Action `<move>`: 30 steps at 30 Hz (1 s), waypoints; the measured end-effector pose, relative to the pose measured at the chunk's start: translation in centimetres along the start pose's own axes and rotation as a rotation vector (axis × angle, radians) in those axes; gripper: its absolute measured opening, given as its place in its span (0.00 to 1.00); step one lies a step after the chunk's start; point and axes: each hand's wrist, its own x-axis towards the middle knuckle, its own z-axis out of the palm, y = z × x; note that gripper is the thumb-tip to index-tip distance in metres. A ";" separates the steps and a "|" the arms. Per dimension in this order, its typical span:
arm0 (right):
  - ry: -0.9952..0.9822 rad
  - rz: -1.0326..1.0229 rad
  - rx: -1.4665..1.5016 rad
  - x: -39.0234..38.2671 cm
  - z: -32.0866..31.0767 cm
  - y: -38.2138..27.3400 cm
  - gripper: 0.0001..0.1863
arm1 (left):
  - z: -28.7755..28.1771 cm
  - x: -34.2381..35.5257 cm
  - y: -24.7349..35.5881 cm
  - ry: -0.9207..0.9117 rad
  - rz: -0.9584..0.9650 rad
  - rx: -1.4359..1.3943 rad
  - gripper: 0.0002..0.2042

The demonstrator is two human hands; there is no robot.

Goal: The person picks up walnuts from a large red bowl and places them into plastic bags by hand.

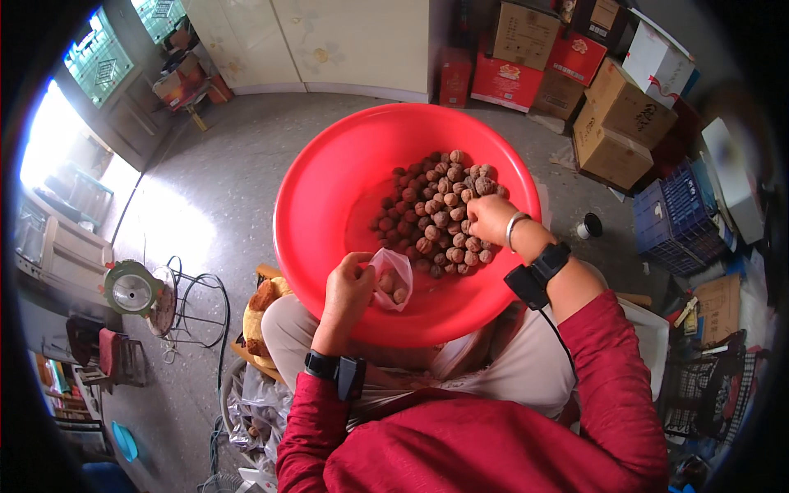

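Note:
A large red basin (316,205) rests over my lap, with a pile of brown walnuts (441,218) spread across its right half. My left hand (349,292) is at the lower left of the basin, pinching a small translucent pink plastic bag (393,271) with several walnuts inside. My right hand (487,218) reaches into the right side of the pile, its fingers curled down among the walnuts; what they hold, if anything, is hidden.
Stacked cardboard boxes (625,123) and blue crates (674,218) stand at the right. A round metal appliance (130,293) and cables are on the floor at the left. A container of plastic bags (255,411) sits below left. A small cup (588,226) lies on the floor.

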 end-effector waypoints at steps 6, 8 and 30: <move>-0.264 0.129 -0.308 -0.3 2.0 -1.1 0.19 | -0.1 0.0 0.2 0.001 0.004 0.013 0.13; -0.304 0.153 -0.347 -0.2 2.5 -1.0 0.22 | -0.1 0.0 0.2 -0.001 0.002 0.019 0.13; -0.353 0.172 -0.305 0.4 3.2 -1.9 0.26 | -0.1 0.2 -0.4 0.014 0.020 0.024 0.13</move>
